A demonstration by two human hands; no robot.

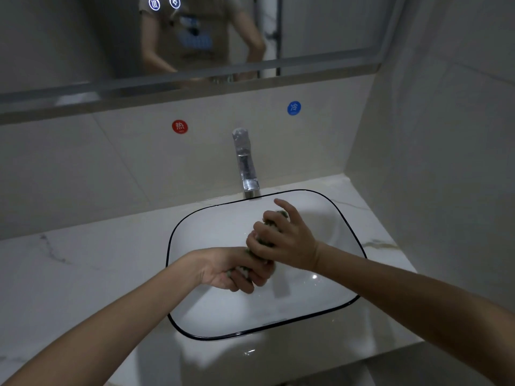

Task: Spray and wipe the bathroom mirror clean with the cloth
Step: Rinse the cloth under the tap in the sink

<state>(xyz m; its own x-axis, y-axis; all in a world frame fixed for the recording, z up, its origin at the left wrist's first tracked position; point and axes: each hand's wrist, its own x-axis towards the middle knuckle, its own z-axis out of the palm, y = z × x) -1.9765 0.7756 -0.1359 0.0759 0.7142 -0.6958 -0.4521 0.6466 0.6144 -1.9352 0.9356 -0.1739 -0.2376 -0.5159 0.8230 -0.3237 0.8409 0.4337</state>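
Both grips are closed on the cloth [269, 227], a greenish wad twisted between them above the sink [195, 224]: the left hand [237, 271] curls round its lower end, the right hand [281, 238] squeezes its upper end with the index finger lifted free. Behind the sink stands a chrome faucet [246, 162]. Above the sink hangs the mirror [69, 37]. Around the sink lies a marbled surface [83, 260].

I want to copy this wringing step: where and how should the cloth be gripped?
Probably as here: the cloth is twisted into a rope over the sink. Grip each end from opposite sides, left hand around the near end, right hand around the far end.
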